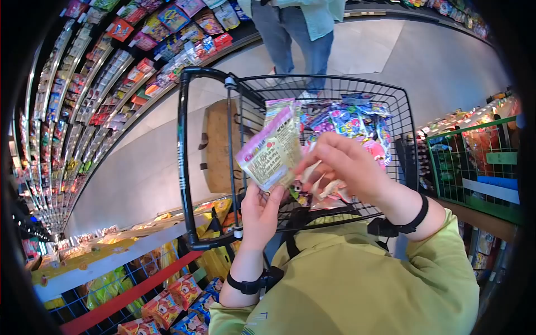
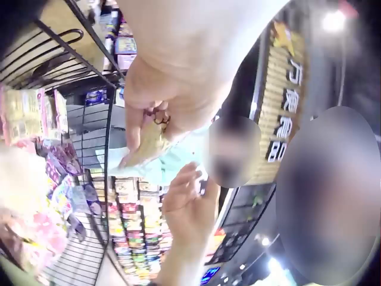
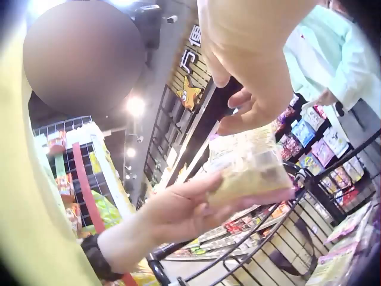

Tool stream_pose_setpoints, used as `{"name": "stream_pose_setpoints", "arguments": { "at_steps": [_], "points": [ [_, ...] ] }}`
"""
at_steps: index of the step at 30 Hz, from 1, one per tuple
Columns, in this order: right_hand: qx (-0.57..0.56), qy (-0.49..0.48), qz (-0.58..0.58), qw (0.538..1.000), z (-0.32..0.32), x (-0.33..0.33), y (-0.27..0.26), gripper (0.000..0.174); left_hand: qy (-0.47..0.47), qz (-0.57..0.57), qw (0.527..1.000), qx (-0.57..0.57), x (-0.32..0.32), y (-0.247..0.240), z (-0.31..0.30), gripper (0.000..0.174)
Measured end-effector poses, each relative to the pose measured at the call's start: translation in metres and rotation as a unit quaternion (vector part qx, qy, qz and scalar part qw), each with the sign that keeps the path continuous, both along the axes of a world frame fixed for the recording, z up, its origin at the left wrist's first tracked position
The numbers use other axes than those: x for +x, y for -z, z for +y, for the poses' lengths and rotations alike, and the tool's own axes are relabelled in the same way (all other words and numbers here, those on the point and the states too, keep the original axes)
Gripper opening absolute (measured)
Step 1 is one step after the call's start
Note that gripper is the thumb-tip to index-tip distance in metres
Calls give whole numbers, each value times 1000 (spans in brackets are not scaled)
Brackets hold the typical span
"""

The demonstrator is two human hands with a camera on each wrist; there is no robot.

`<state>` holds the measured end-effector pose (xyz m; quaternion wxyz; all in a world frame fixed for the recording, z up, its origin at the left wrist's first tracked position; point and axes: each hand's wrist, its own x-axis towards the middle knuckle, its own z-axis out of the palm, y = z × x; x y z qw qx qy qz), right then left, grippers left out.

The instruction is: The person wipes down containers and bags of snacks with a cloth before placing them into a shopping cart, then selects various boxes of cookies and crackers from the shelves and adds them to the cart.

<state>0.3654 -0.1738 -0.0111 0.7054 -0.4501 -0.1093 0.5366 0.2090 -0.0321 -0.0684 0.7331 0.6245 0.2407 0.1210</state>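
Between thumb and fingers, my left hand grips a snack packet by its lower edge. The packet is pale yellow with a pink strip and rows of printed text on the side facing me. It is held up over the shopping cart. To its right hovers my right hand, fingers loosely bent and fingertips close to the packet's edge. The right wrist view has this hand above the packet, holding nothing. Behind the held packet, another pink-edged packet stands in the cart.
Colourful bags lie in the cart basket, with pinkish-white packs nearer me. A brown cardboard box shows beneath the basket. Someone in jeans stands beyond the cart. Snack shelves line the left, and a green wire rack stands right.
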Motion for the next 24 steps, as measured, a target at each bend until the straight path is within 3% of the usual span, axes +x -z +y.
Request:
{"name": "stream_pose_setpoints", "arguments": {
  "at_steps": [1, 3, 4, 8, 12, 20, 24],
  "points": [
    [6, -4, 4, 1000, 1, -3, 6, 22, -4, 4, 1000, 6, -6, -10, 5, 35],
    [-19, 76, -207, 975, 5, -9, 20, 20, 3, 11, 974, -228, -17, -22, 16, 37],
    [-35, 82, -231, 969, 6, -11, 28, 23, 29, 16, 967, -251, -25, -23, 23, 43],
    [-35, -14, -167, 985, 15, -31, 39, 42, 58, 32, 959, -276, -44, -36, 28, 45],
    [-19, -126, -95, 987, 19, -38, 34, 40, 73, 29, 962, -262, -54, -48, 28, 46],
    [45, -113, -78, 990, 20, -46, 30, 35, 89, 43, 973, -209, -64, -61, 31, 54],
    [59, -112, -76, 989, 20, -47, 30, 35, 110, 37, 968, -221, -64, -62, 35, 50]
  ]
}}
